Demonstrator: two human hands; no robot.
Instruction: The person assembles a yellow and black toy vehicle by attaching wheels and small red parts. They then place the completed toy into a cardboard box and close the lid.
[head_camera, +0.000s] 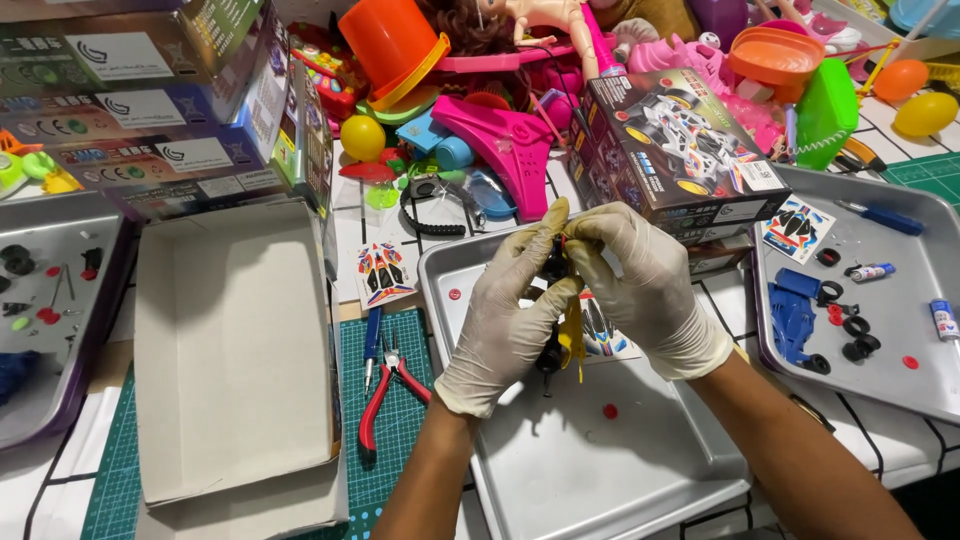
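Both of my hands wear pale latex gloves and meet over a silver metal tray (600, 470). My left hand (505, 320) and my right hand (645, 285) grip one small toy car chassis (560, 335), black with a yellow part hanging below. The fingertips of both hands pinch its upper end, hiding most of it. A small red disc (610, 411) lies on the tray beneath, and a sticker sheet (600, 335) shows between my hands.
An open white box lid (235, 350) lies left, with red-handled pliers (385, 390) and a blue tool on a green mat. A model-car box (675, 150) stands behind. The right tray (880, 310) holds blue parts, black wheels and a screwdriver. Toys crowd the back.
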